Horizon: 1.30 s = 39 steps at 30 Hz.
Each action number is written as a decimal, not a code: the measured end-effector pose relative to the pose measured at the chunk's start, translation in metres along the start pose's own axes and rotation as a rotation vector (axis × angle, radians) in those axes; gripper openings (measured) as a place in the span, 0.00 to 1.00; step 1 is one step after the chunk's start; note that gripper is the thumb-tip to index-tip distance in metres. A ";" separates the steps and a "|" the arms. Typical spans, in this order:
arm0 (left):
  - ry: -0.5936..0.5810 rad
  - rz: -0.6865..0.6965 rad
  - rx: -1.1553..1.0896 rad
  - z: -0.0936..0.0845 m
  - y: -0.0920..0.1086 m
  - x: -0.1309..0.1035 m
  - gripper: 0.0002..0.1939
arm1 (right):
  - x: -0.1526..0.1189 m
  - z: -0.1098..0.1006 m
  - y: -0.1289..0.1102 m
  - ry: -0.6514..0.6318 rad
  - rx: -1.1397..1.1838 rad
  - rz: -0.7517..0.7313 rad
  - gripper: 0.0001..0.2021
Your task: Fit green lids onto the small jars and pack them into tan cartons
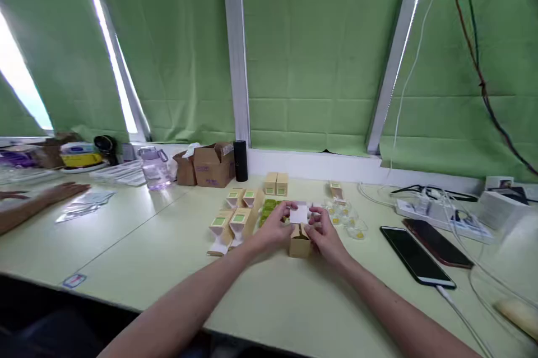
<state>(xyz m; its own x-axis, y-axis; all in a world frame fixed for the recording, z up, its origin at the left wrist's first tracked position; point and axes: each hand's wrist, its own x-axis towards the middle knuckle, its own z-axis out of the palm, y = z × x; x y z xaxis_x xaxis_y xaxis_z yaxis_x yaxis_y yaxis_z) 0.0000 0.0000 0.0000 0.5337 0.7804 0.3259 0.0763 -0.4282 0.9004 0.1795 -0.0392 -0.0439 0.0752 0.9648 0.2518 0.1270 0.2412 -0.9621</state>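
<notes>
Box in hand: a small tan cardboard box (300, 246) is stood on the pale green table (269, 302), top open.
Insert: a white folded card (299, 214) is held above the box, not yet pushed in.
Left hand (275, 227): closed on the card's left edge.
Right hand (324, 233): closed on its right edge.
Done: several tan boxes with green tops (235, 218) are stood to the left.
Left: small clear cups with yellow centres (348, 221) are lying beside the right hand.

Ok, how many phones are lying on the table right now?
2. A black phone with a cable plugged in lies right of the hands; a dark reddish phone lies just beyond it, toward the power strip.
</notes>
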 end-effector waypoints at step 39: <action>0.110 0.196 0.336 -0.003 -0.013 -0.003 0.08 | -0.004 0.001 -0.004 0.019 -0.086 -0.050 0.24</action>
<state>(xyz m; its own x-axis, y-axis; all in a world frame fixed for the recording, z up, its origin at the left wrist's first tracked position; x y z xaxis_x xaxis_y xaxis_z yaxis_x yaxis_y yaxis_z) -0.0055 0.0041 -0.0117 0.4732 0.7058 0.5271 0.2635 -0.6844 0.6798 0.1779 -0.0440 -0.0410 0.0851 0.9496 0.3017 0.2155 0.2781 -0.9361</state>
